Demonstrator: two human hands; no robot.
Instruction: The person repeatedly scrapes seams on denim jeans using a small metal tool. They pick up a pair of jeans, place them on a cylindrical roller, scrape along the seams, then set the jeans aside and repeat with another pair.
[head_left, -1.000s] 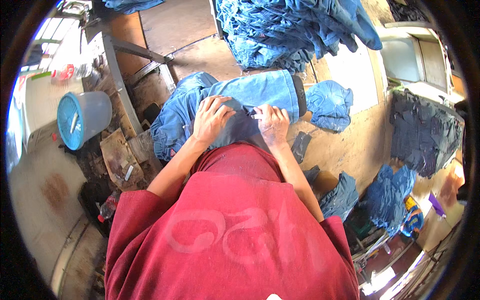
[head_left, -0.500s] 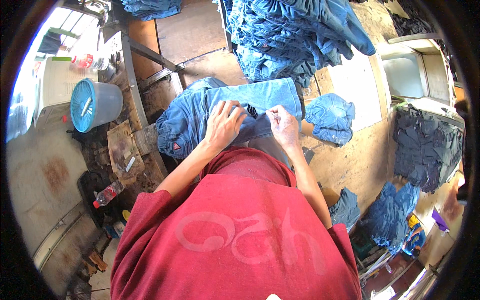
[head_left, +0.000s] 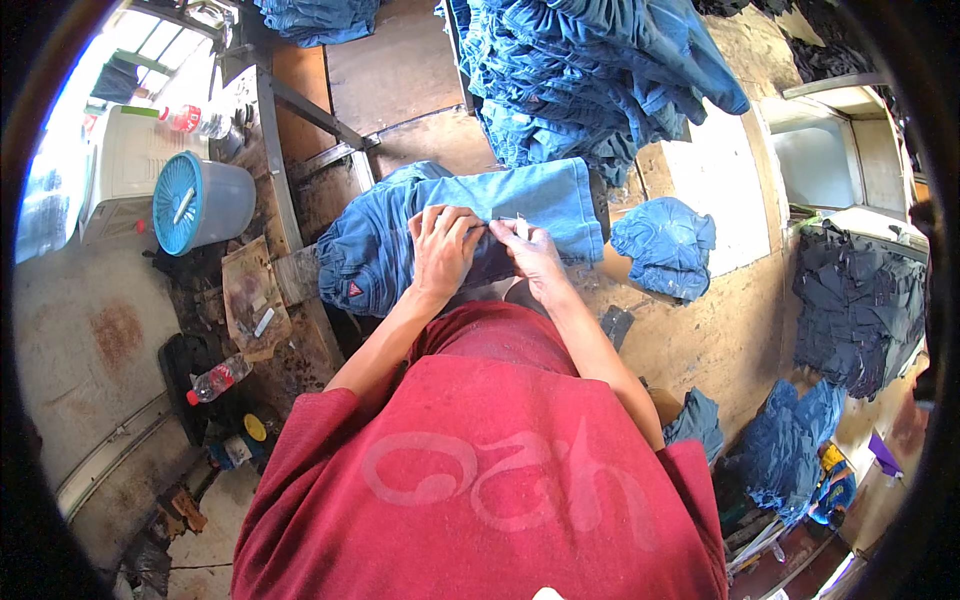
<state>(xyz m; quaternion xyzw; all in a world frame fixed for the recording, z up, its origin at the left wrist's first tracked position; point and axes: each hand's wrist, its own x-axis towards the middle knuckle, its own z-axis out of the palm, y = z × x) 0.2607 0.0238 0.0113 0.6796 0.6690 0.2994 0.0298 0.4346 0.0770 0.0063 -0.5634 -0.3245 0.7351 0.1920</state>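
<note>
A blue denim garment (head_left: 548, 190) lies in front of me, its bunched gathered part to the left and a flat leg-like part reaching right. My left hand (head_left: 443, 255) is on top of it, fingers curled and the fingertips pressed together on the cloth. Close beside those fingertips, my right hand (head_left: 535, 258) is closed in a pinch. A small white piece (head_left: 521, 228), like a bit of chalk, sticks up from its fingers. The fingers cover most of the spot on the denim between the hands.
A large pile of denim (head_left: 570, 80) rises beyond the garment. A crumpled denim bundle (head_left: 663, 245) lies right of it. Dark folded cloth (head_left: 858, 305) is stacked far right. To the left stand a lidded bucket (head_left: 222, 203) and a plastic bottle (head_left: 217, 380) lying down.
My right hand has moved left to meet my left hand's fingertips, and the white piece now shows in it. The black patch seen between the hands is now covered.
</note>
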